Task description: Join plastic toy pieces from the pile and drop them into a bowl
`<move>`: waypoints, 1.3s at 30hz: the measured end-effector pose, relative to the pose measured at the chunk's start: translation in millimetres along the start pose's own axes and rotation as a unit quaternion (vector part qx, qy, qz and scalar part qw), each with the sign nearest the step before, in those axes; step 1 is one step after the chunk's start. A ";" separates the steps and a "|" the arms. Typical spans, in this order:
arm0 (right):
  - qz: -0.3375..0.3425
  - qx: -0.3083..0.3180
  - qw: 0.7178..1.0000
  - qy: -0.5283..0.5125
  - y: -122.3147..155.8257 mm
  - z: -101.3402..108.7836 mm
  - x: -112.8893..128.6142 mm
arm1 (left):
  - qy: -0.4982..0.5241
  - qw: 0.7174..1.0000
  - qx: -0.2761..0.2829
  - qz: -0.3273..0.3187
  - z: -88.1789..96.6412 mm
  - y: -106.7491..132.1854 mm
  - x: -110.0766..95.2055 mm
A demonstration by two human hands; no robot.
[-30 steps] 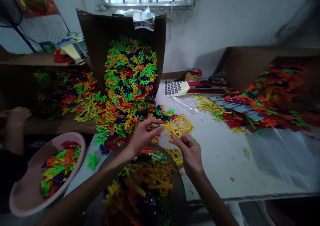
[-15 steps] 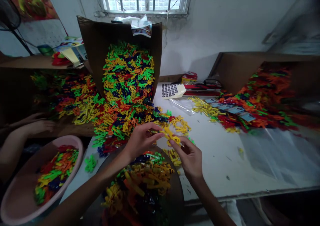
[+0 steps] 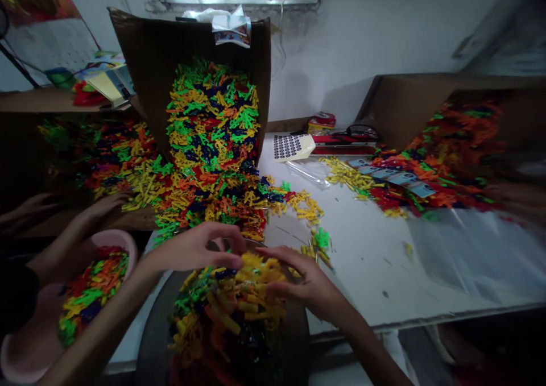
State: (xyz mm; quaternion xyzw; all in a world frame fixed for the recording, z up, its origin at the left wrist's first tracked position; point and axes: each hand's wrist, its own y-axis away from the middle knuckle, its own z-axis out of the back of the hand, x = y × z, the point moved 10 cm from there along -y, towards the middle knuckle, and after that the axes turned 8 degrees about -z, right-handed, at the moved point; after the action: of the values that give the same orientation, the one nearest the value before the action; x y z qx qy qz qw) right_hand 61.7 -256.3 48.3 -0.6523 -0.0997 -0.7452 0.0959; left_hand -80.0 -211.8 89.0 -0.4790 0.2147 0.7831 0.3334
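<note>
My left hand [image 3: 205,248] is over a dark round basin [image 3: 152,323], fingers and thumb apart, the thumb tip beside a yellow plastic cluster [image 3: 259,269]. Facing it from the other side, my right hand [image 3: 305,281] also has its fingers spread, close to the cluster's right edge. The cluster is blurred and lies at the top of the basin's heap. Under it, orange, green and dark blue plastic pieces [image 3: 222,312] fill the basin. What small figures these pieces form is hard to make out.
A cardboard box [image 3: 265,90] spills a colourful heap [image 3: 213,130] onto the white table [image 3: 358,272]. A pink basin [image 3: 132,249] stands left, near another person's hand [image 3: 104,204]. Right are a second box [image 3: 392,110], printed cards [image 3: 394,177], a plastic bag [image 3: 452,261] and a sticker sheet [image 3: 292,146].
Both hands have moved down to the dark basin, and the yellow piece they pinched is no longer held between fingertips. A green piece now lies on the table at right. The view has shifted.
</note>
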 end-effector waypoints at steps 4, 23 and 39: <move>0.031 -0.029 0.989 0.143 -2.0 26.5 -14.8 | -0.124 0.984 -0.123 -0.016 44.9 9.7 -2.8; -0.030 -0.297 0.929 0.217 -52.4 122.5 -185.6 | -0.390 0.844 0.328 -0.164 -171.3 -190.2 106.5; -0.074 -0.314 0.916 -0.237 -57.2 160.1 -155.8 | -0.382 0.853 0.286 -0.210 -179.3 -190.1 110.1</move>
State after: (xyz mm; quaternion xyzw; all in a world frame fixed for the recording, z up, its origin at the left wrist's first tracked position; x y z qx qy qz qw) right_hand 219.1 -155.5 -86.8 -0.7969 0.0718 -0.5670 -0.1957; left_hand 132.1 -164.2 -93.0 -0.0595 0.1793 0.7194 0.6684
